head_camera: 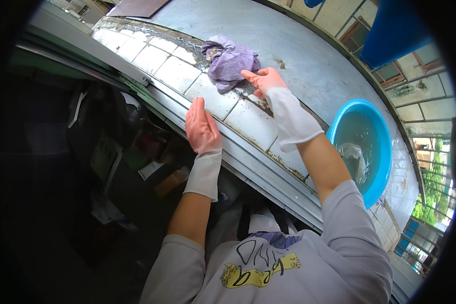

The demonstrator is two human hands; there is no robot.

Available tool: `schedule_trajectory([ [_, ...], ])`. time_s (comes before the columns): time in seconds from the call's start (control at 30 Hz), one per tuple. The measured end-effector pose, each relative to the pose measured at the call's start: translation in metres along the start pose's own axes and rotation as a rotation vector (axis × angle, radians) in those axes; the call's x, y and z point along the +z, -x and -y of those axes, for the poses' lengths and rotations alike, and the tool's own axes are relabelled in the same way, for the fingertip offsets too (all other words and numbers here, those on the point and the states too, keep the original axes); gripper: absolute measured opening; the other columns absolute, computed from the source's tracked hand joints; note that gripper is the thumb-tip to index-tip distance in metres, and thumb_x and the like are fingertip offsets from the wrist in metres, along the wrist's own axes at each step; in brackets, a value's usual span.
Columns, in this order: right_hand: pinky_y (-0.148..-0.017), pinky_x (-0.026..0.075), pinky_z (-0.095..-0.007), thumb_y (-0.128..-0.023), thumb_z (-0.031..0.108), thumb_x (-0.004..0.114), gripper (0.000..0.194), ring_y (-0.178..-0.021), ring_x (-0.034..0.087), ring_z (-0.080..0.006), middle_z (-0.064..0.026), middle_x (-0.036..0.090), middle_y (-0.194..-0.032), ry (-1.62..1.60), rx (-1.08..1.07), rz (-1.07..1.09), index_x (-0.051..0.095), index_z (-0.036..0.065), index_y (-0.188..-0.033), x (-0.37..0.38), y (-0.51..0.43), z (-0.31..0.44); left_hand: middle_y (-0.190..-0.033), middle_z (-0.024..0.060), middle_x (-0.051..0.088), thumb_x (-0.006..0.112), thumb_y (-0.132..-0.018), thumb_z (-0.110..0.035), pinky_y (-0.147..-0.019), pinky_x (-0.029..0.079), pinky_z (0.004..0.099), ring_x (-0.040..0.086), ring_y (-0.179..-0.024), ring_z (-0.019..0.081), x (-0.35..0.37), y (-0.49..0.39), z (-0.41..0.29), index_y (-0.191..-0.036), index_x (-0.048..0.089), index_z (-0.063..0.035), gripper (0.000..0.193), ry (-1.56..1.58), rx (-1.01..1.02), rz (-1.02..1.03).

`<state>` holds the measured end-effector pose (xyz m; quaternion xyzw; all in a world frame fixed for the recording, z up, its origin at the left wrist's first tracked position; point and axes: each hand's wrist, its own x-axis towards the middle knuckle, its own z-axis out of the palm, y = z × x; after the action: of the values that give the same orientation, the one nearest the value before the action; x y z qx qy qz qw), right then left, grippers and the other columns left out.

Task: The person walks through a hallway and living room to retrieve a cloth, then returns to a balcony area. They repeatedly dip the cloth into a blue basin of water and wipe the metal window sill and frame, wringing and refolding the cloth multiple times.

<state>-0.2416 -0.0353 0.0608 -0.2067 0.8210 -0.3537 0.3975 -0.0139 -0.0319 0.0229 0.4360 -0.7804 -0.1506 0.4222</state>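
A crumpled purple cloth (231, 62) lies on the wet seam between a white tiled ledge (212, 95) and a grey sheet surface (307, 57). Both my hands wear pink rubber gloves with whitish cuffs. My right hand (268, 81) is at the cloth's near right edge, thumb and fingers apart; whether a fingertip touches the cloth, I cannot tell. My left hand (202, 127) is over the metal window track, its fingers extended close together, with nothing seen in it. Right of my right forearm, a blue plastic basin (383, 152) holds cloudy water and a whitish, partly sunken item.
The aluminium sliding-window track (258, 163) runs diagonally between me and the ledge. A brown board (140, 7) lies at the upper left. Blue hanging material (395, 34) is at the upper right, and metal bars (437, 182) stand at the far right. Dirt lines the tile edges.
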Motion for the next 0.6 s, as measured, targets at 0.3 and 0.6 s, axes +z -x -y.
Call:
schedule_trajectory([
  [0.3,-0.071,0.052,-0.0252,-0.09,0.013,0.073,0.02,-0.077,0.063,-0.012,-0.004,0.069,-0.088,-0.436,-0.927,-0.189,0.066,0.0,-0.102,-0.033,0.027,0.08,-0.133,0.0257,0.059,0.053,-0.092,0.002,-0.11,0.039,0.0442,0.053,-0.127,0.04,-0.003,-0.004,-0.007,-0.131,0.057,0.0051,0.04,-0.021,-0.068,-0.076],
  [0.6,-0.074,0.063,-0.0367,-0.099,0.015,0.063,0.023,-0.083,0.072,-0.0274,-0.018,0.07,-0.093,-0.778,-0.829,0.214,0.052,-0.001,-0.111,-0.005,0.084,0.115,-0.15,0.0308,0.04,0.047,-0.096,-0.005,-0.117,0.025,0.0551,0.04,-0.139,0.0448,0.008,0.014,0.004,-0.146,0.038,0.0056,0.052,-0.023,-0.444,-0.402],
])
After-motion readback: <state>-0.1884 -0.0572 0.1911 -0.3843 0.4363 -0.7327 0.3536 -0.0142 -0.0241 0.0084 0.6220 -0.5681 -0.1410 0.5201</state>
